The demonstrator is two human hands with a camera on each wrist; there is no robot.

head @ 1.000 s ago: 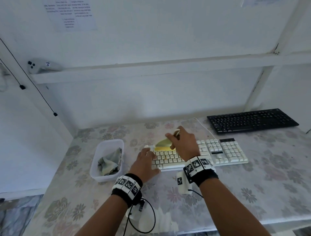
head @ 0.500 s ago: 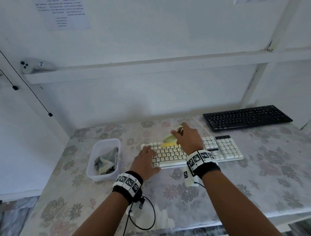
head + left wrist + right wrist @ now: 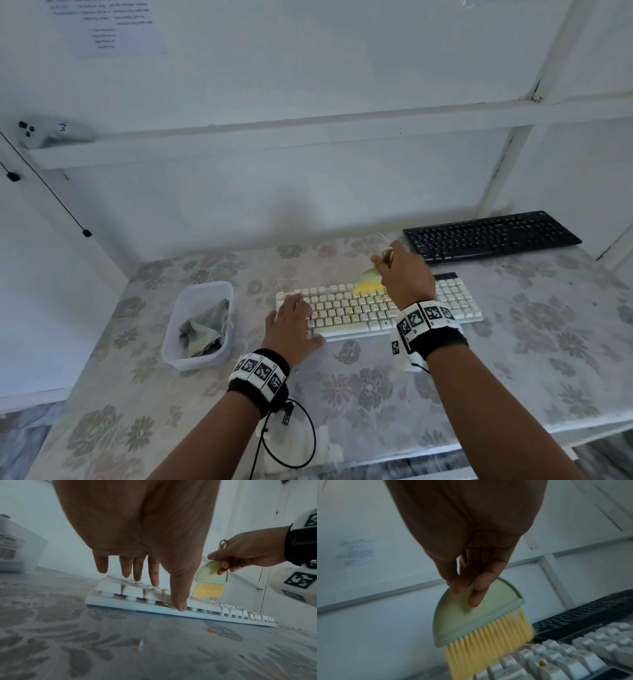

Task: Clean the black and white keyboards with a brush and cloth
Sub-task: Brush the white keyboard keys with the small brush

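Crumbs worry me most here: orange specks [image 3: 349,311] sit among the keys of the white keyboard [image 3: 356,317], which lies near the middle of the bench [image 3: 513,359], and a hard sweep could, I judge, flick them onto the floral cover or down between the keys rather than clear them. My right hand [image 3: 406,277] pinches the handle of the green brush [image 3: 471,615], fingers curled round it, with the yellow bristles [image 3: 207,589] at the keyboard's back rows; the blur there keeps me from saying whether they press the keys. My left hand [image 3: 291,325] lies flat with fingers straight on the keyboard's left end, thumb at its front edge, holding nothing. If that hand eases, I reckon the board could skid under the strokes. The black keyboard [image 3: 489,234] waits by the bench's back right corner. The cloth [image 3: 202,330] sits crumpled in a clear tub [image 3: 171,346] towards the left edge. A printed sheet [image 3: 113,24] on the wall is too blurred to read; the key legends too.
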